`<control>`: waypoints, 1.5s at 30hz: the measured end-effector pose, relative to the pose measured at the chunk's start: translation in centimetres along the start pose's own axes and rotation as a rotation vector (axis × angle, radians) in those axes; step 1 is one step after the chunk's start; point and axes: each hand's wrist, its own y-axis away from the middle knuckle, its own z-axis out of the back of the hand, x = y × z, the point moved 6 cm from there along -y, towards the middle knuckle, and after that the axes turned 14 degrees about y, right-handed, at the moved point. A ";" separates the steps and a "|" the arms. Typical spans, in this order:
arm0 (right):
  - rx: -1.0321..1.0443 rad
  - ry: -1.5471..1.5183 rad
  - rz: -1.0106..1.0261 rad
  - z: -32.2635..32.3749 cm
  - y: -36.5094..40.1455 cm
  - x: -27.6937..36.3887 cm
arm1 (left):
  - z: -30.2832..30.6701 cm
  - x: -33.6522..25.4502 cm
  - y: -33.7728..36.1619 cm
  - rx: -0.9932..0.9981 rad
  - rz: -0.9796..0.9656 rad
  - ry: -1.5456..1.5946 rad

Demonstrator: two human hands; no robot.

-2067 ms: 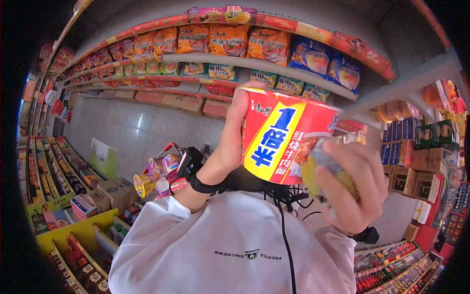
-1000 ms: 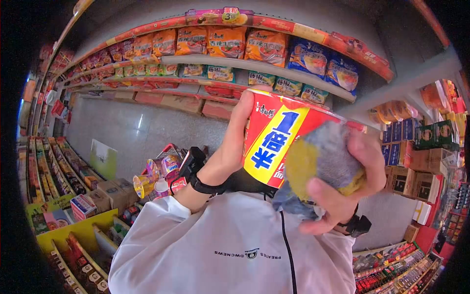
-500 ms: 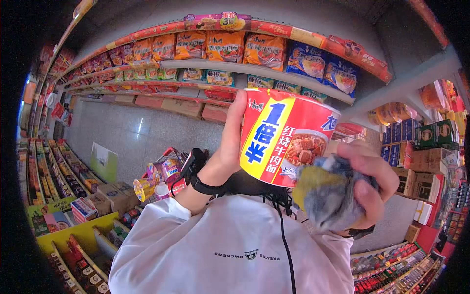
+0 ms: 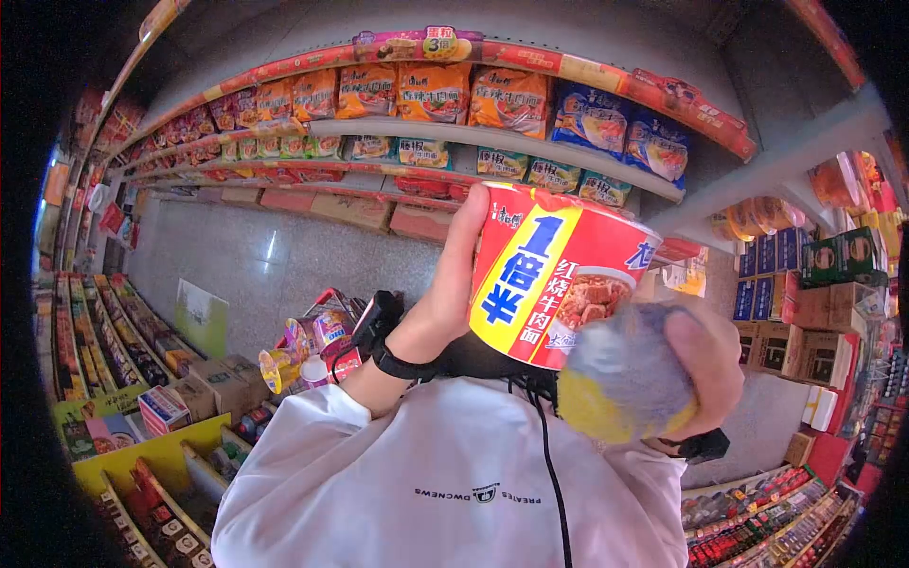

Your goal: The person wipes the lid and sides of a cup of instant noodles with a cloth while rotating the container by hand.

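Observation:
My left hand (image 4: 453,270) is closed round the left side of a red instant noodle cup (image 4: 521,284) with a yellow stripe, held tilted in front of my chest. My right hand (image 4: 708,364) grips a crumpled grey and yellow cloth (image 4: 625,374), blurred by motion. The cloth lies against the cup's lower right side and hides part of the printed noodle bowl. Some of my right fingers are hidden behind the cloth.
Shelves of bagged noodles (image 4: 431,93) run across ahead. A basket of noodle cups and packets (image 4: 317,341) stands at my left, beside cardboard boxes (image 4: 222,383). Stacked cartons (image 4: 800,322) are at the right. Product racks (image 4: 757,516) fill the lower right.
The cloth has turned in my right hand and slid down along the cup, its yellow part now lowest. The cup and my left hand have shifted slightly down and right.

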 end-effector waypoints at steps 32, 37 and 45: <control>0.300 0.183 0.178 -1.9 -2.3 3.2 | 0.5 -0.4 1.1 -0.011 -0.064 -0.023; 0.104 0.278 0.321 -2.0 -1.7 2.9 | 0.8 0.1 1.2 -0.054 -0.065 0.017; -0.032 0.235 0.221 -1.9 -2.6 2.1 | 0.7 -0.3 0.7 0.016 -0.009 -0.014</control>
